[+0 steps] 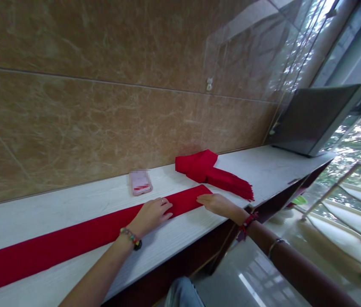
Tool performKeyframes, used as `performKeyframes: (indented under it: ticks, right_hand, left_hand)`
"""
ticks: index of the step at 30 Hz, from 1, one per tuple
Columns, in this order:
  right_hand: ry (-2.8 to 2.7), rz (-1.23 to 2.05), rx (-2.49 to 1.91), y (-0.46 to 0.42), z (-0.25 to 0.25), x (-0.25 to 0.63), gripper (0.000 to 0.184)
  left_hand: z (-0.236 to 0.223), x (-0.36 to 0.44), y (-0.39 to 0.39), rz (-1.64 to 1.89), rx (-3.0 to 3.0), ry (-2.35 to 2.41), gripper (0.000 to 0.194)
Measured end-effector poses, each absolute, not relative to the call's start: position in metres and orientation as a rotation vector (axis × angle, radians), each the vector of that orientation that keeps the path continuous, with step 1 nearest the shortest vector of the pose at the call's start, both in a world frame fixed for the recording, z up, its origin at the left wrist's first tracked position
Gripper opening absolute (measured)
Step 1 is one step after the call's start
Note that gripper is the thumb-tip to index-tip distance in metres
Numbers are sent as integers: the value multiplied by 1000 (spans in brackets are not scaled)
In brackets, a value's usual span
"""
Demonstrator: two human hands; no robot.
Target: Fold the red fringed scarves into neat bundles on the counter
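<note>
A long red scarf (81,236) lies flat in a narrow strip across the white counter, running off the left edge of the view. My left hand (151,215) rests on top of it near its right end, fingers spread on the fabric. At that right end, my right hand (215,204) lies with straight fingers on the scarf's edge, holding nothing that I can see. Behind my right hand a second red scarf (199,166) is loosely folded, its fringed end pointing to the front right. Whether the two pieces join is not clear.
The white counter (110,204) runs along a brown marble-tiled wall (103,115). A phone-like pink item (140,182), partly blurred out, lies behind my left hand. A large dark box-shaped appliance (314,119) stands at the far right end, with a metal rack (333,187) below it.
</note>
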State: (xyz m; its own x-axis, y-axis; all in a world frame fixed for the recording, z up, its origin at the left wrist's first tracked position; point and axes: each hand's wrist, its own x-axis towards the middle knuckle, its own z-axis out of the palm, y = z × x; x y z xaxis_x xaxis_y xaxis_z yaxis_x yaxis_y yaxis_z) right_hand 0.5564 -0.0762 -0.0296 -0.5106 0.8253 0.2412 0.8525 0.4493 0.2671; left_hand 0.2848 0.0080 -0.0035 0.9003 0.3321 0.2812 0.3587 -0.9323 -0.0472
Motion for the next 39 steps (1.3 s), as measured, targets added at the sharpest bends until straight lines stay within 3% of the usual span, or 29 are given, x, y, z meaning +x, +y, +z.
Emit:
performKeyframes:
  ticks: [11,30,39]
  right_hand:
    - [-2437,-691,-1379,-77,-42,574,28]
    - [-2262,-394,-1544,-82,-28,549,31]
    - [-2164,-276,-1869,-50,-45,511,52]
  left_hand:
    - [-14,312,4,-340,-2931,-473,20]
    - [-20,307,8,-468,-3259,-348,23]
    - [-38,302,11,-448,-2916,-1016,44]
